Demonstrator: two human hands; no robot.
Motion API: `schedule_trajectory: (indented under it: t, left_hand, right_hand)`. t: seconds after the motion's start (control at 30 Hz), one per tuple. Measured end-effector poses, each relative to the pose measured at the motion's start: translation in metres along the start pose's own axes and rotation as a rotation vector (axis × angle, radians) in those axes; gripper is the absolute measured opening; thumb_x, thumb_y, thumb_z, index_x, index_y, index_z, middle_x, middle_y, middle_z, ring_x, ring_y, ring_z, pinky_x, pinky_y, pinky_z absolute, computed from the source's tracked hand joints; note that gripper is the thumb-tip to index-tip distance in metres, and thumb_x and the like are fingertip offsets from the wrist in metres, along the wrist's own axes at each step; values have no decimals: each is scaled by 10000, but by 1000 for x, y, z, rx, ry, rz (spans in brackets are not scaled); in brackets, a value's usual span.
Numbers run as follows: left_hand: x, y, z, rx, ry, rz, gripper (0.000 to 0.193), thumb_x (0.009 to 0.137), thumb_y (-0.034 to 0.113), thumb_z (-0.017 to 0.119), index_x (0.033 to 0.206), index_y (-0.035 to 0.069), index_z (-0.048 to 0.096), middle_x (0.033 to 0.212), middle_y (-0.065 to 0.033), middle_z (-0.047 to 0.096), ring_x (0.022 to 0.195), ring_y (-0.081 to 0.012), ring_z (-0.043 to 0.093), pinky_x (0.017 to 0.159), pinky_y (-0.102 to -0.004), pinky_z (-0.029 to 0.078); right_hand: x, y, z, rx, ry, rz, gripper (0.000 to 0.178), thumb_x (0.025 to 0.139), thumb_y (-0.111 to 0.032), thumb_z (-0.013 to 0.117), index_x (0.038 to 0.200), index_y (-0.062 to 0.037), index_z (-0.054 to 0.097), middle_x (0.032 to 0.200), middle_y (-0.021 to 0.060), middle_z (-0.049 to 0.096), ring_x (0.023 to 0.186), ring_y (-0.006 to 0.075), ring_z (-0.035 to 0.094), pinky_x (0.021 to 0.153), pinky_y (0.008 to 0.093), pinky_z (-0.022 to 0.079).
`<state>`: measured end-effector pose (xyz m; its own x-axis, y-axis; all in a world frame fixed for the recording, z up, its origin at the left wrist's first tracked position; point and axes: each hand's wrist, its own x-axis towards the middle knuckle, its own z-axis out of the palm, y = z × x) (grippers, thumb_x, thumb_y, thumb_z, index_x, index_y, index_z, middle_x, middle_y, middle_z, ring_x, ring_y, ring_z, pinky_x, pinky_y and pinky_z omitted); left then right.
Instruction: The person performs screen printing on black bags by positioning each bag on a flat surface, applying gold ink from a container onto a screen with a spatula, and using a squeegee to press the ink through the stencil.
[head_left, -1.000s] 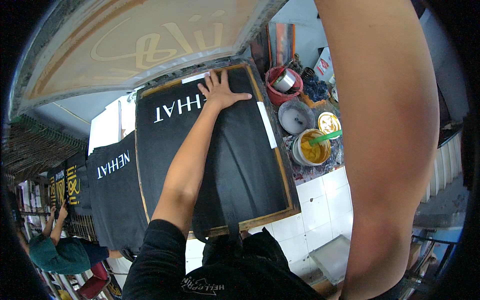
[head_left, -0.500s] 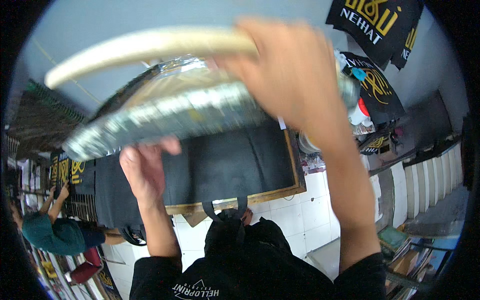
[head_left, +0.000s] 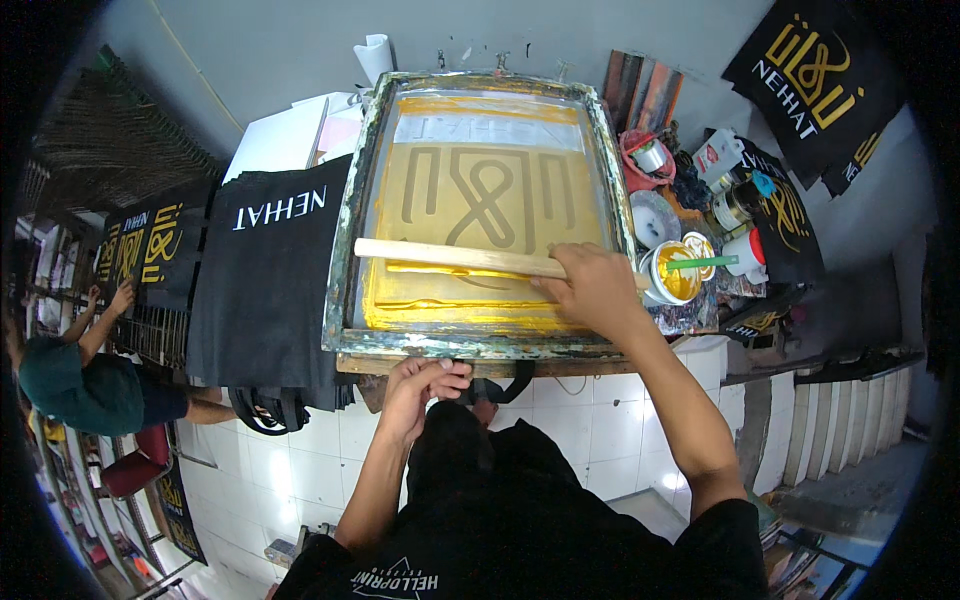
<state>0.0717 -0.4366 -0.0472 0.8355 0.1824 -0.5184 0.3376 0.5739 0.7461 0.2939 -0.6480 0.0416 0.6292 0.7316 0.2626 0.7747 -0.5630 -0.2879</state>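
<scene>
A screen-printing frame (head_left: 480, 344) with a worn, paint-splashed border lies over the board in front of me. Its tan mesh carries a large curved lettering design, and yellow ink (head_left: 440, 312) is smeared thickest along the near end. My right hand (head_left: 598, 283) grips the right part of a squeegee (head_left: 440, 256), whose long pale wooden handle lies crosswise above the mesh; yellow ink shows along its lower side. Just below the frame's near edge, my left hand (head_left: 420, 392) has its fingers curled in, and what they hold is hidden. A black bag handle (head_left: 518, 385) hangs beside it.
Left of the frame lies a stack of black fabric bags (head_left: 265, 290). On the right stand a tub of yellow ink (head_left: 676, 275) with a green stick, other containers and a pink bucket (head_left: 645, 160). A person in a green shirt (head_left: 80, 385) works at far left.
The frame was raised and tilted and now lies down over the board. My right hand has come lower and nearer with the squeegee. My left hand has moved right and nearer, its fingers curled.
</scene>
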Motion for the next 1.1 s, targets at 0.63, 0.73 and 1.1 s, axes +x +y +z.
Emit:
schedule_trajectory:
  t: [0.63, 0.73, 1.1]
  left_hand:
    - [-2, 12, 2, 61, 11, -103, 296, 888, 57, 532, 1110, -110, 634, 1019, -271, 746, 789, -275, 757, 722, -352, 625]
    - [-3, 16, 1, 20, 10, -143, 311, 916, 69, 521, 1139, -118, 630, 1053, -263, 744, 865, -282, 761, 791, -361, 625]
    - [-7, 30, -5, -386, -89, -388, 532, 988, 199, 463, 1387, -152, 485, 1379, -316, 600, 1304, -415, 596, 1136, -504, 464]
  right_hand:
    - [54, 40, 44, -272, -35, -67, 169, 849, -160, 619, 970, -52, 573, 945, 153, 692, 893, 318, 693, 744, 442, 556]
    - [121, 76, 51, -288, 0, -36, 240, 886, -233, 648, 1026, -43, 602, 935, 163, 712, 902, 349, 705, 751, 486, 555]
    - [275, 142, 3, -83, -203, 187, 576, 770, -479, 819, 1181, -81, 752, 1088, 234, 741, 1049, 407, 697, 933, 490, 535]
